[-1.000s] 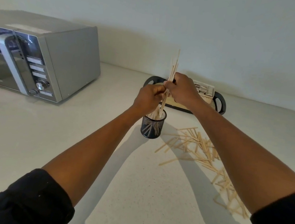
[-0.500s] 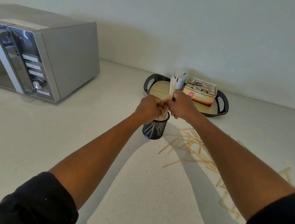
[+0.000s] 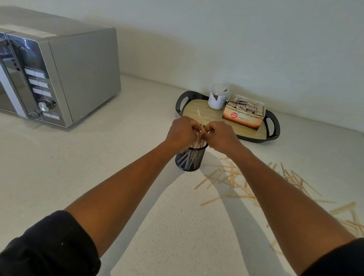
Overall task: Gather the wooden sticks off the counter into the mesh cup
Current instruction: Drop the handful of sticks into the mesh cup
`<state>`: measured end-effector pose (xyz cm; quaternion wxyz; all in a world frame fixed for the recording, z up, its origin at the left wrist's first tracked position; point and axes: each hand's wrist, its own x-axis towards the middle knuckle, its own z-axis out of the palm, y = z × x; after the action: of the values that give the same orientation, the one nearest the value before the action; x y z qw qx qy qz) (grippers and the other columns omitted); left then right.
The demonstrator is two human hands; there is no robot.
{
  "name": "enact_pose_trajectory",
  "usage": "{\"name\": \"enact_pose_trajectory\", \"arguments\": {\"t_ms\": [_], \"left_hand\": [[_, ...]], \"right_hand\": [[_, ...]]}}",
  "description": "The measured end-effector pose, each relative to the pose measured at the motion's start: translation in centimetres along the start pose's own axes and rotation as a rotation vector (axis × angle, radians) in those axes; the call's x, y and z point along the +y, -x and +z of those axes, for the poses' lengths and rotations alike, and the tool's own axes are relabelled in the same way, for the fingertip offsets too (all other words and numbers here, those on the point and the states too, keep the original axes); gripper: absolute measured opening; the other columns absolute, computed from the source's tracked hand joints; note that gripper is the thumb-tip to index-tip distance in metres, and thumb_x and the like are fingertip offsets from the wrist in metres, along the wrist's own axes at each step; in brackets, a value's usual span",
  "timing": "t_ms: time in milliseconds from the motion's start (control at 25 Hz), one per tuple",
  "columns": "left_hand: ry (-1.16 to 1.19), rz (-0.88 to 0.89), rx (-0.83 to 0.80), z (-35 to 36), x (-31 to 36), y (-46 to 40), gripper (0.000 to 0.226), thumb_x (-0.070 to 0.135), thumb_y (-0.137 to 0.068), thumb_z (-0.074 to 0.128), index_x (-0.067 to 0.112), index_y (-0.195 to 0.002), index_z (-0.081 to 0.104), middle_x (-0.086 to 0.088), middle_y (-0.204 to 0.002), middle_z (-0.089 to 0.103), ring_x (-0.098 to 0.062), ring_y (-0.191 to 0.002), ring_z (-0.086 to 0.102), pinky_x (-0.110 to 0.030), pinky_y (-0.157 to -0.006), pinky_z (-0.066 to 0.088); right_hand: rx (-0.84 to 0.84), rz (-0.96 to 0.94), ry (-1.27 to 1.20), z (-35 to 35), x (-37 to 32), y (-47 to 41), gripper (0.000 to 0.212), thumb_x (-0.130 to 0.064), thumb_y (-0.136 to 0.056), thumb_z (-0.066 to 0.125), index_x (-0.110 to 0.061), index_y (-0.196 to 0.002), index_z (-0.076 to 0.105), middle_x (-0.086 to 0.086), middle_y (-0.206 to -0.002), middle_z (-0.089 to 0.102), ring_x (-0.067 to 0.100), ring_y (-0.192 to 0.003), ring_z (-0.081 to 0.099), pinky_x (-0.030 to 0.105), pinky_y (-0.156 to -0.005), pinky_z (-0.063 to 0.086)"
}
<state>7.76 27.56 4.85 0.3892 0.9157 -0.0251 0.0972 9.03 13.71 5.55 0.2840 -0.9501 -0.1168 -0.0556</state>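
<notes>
The pale speckled counter [image 3: 36, 178] carries a silver microwave [image 3: 48, 70] at the left rear. A black mesh cup [image 3: 189, 159] stands near the middle. Behind it sits a black-rimmed tray [image 3: 273, 131] against the wall. Loose wooden sticks [image 3: 235, 180] lie scattered right of the cup, some crossing one another.

A kitchen or break room: a steel microwave [image 3: 48, 70] at ten o'clock on a pale speckled table [image 3: 36, 178], and at one o'clock a tray [image 3: 273, 127] carrying a tea box [image 3: 242, 116] and jar [image 3: 217, 97]
</notes>
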Motion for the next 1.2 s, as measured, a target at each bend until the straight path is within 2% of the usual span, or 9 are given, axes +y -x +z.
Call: {"name": "enact_pose_trajectory", "arguments": {"t_ms": [120,280,400,560,800,920,1040,1120,1200], "left_hand": [[-0.006,0.013,0.014,0.1,-0.1,0.0,0.023,0.008,-0.089,0.065,0.012,-0.110,0.073,-0.004,-0.113,0.071,-0.019,-0.099,0.066,-0.023,-0.079,0.049],[0.005,0.016,0.042,0.0,-0.3,0.0,0.026,0.007,-0.089,0.064,0.010,-0.115,0.070,-0.007,-0.110,0.072,-0.019,-0.098,0.068,-0.025,-0.077,0.051],[0.012,0.012,0.032,0.0,-0.5,-0.1,0.028,0.007,-0.089,0.065,0.010,-0.116,0.069,-0.006,-0.109,0.072,-0.017,-0.098,0.068,-0.026,-0.079,0.052],[0.005,0.060,0.062,-0.1,-0.8,-0.2,0.025,0.008,-0.089,0.065,0.010,-0.113,0.070,-0.005,-0.103,0.073,-0.015,-0.092,0.069,-0.027,-0.083,0.053],[-0.023,0.103,0.141,-0.4,-1.2,-0.1,0.020,0.011,-0.089,0.063,0.015,-0.106,0.073,-0.001,-0.101,0.074,-0.008,-0.085,0.064,-0.020,-0.077,0.048],[0.016,0.123,0.202,-0.7,-1.1,0.3,0.027,0.002,-0.090,0.057,0.014,-0.109,0.072,-0.002,-0.105,0.073,-0.012,-0.093,0.067,-0.022,-0.081,0.050],[-0.002,0.124,0.273,-0.8,-1.1,0.2,0.025,0.009,-0.096,0.054,0.014,-0.114,0.070,-0.003,-0.113,0.071,-0.016,-0.102,0.066,-0.023,-0.086,0.047],[-0.016,0.074,0.223,-0.8,-1.3,-0.6,0.026,0.019,-0.100,0.048,0.017,-0.117,0.067,-0.004,-0.118,0.069,-0.020,-0.106,0.065,-0.029,-0.089,0.048],[0.001,-0.015,0.092,-0.9,-1.2,-1.6,0.033,0.030,-0.102,0.040,0.018,-0.124,0.061,-0.006,-0.123,0.065,-0.024,-0.112,0.061,-0.036,-0.094,0.047]], "right_hand": [[0.022,0.005,-0.015,0.1,0.1,0.1,0.014,-0.024,-0.087,0.067,-0.012,-0.091,0.071,0.002,-0.087,0.065,0.018,-0.075,0.059,0.030,-0.066,0.044],[0.037,0.007,0.012,0.1,0.3,0.2,0.014,-0.023,-0.088,0.067,-0.012,-0.095,0.072,0.000,-0.094,0.066,0.016,-0.085,0.060,0.029,-0.071,0.043],[0.030,-0.002,0.022,0.1,0.4,0.3,0.013,-0.022,-0.088,0.067,-0.012,-0.095,0.072,0.000,-0.096,0.066,0.014,-0.085,0.058,0.027,-0.070,0.039],[0.074,-0.005,0.004,0.0,0.5,0.5,0.013,-0.021,-0.090,0.063,-0.013,-0.096,0.072,0.002,-0.098,0.069,0.012,-0.083,0.057,0.026,-0.069,0.037],[0.106,0.005,-0.054,-0.2,0.7,0.8,0.017,-0.018,-0.094,0.057,-0.011,-0.097,0.071,0.003,-0.097,0.070,0.012,-0.085,0.057,0.026,-0.072,0.039],[0.104,0.015,-0.055,-0.3,0.9,1.2,0.012,-0.018,-0.091,0.063,-0.012,-0.098,0.070,-0.003,-0.088,0.064,0.009,-0.079,0.054,0.023,-0.068,0.037],[0.105,0.014,-0.060,-0.4,0.9,1.3,0.011,-0.019,-0.088,0.067,-0.013,-0.097,0.069,-0.011,-0.074,0.055,0.004,-0.067,0.048,0.019,-0.058,0.033],[0.091,0.005,-0.062,-0.4,0.8,1.3,0.011,-0.020,-0.090,0.063,-0.013,-0.096,0.069,-0.006,-0.080,0.062,0.006,-0.071,0.051,0.021,-0.060,0.036],[0.079,0.015,-0.087,-0.3,0.8,1.3,0.014,-0.020,-0.094,0.057,-0.012,-0.095,0.068,0.002,-0.092,0.068,0.013,-0.080,0.057,0.027,-0.069,0.042]]}}
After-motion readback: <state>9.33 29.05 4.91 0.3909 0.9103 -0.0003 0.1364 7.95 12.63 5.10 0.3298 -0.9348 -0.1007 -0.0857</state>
